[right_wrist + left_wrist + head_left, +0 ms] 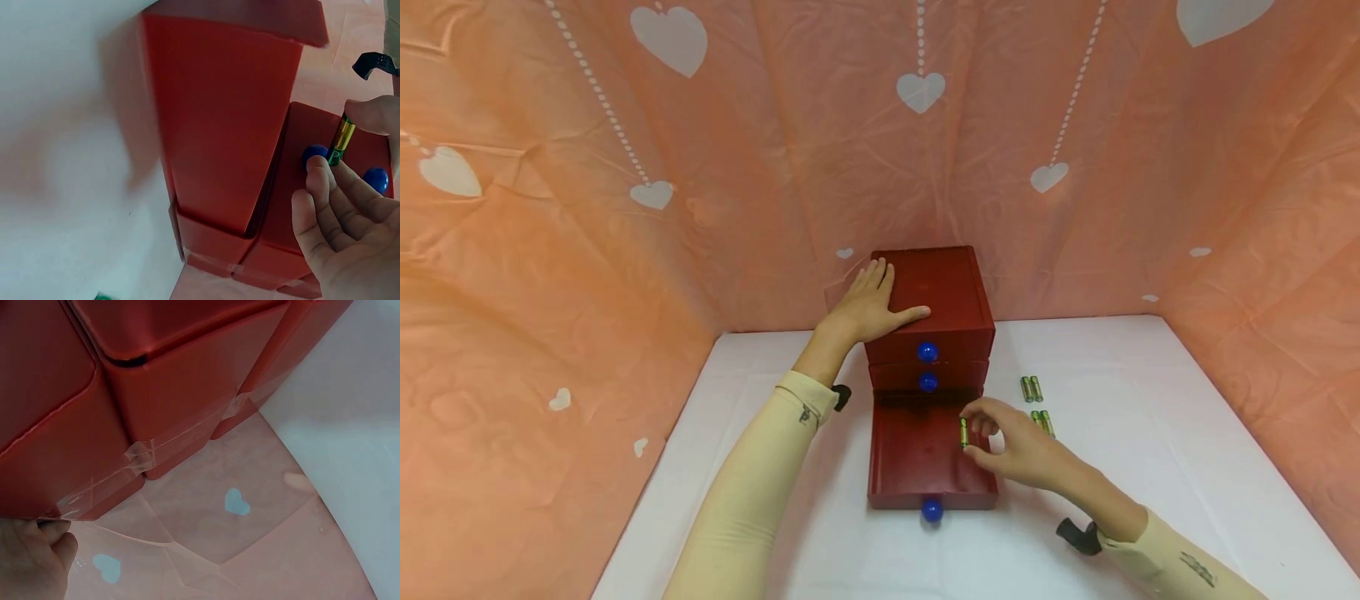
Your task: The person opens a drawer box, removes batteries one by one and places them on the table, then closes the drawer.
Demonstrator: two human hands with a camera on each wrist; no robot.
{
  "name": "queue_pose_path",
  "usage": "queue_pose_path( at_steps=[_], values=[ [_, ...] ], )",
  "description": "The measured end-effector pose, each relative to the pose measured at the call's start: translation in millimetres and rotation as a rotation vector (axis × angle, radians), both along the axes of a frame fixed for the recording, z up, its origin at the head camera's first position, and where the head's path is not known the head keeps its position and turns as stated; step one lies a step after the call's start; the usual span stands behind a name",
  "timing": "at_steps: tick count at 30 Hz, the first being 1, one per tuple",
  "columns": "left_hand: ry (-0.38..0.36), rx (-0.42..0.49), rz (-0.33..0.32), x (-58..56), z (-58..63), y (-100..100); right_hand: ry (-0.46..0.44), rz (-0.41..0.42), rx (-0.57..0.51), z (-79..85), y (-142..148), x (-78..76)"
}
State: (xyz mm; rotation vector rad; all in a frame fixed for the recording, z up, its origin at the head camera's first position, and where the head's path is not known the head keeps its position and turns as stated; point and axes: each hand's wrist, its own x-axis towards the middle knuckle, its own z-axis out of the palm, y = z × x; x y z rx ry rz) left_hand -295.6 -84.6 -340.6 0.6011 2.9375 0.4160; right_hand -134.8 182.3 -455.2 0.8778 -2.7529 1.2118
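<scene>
A dark red chest of drawers (936,287) with blue ball knobs stands at the back of the table. Its bottom drawer (917,458) is pulled out, and the inside that shows holds nothing. My left hand (868,310) rests on the left side of the chest's top, fingers spread. Over the right part of the pulled-out drawer, my right hand (1018,442) pinches a green and gold battery (964,433) by its ends, between thumb and fingers. In the right wrist view the same battery (342,140) shows between thumb and fingertip.
To the right of the chest, two batteries (1032,388) lie side by side on the white tabletop (1097,500). A nearer pair of batteries (1042,422) is partly behind my right hand. Peach cloth (820,167) with white hearts hangs at the back and sides.
</scene>
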Motion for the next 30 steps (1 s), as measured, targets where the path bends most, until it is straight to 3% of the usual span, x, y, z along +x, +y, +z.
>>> queue_pose_path(
  at_steps=[23,30],
  values=[
    [0.010,0.008,-0.009,1.0,1.2,-1.1,0.170,-0.057,-0.020,-5.1,39.5,9.7],
    [0.011,0.014,-0.012,1.8,1.7,-0.9,0.163,-0.088,0.016,-10.5,53.5,13.0]
  ],
)
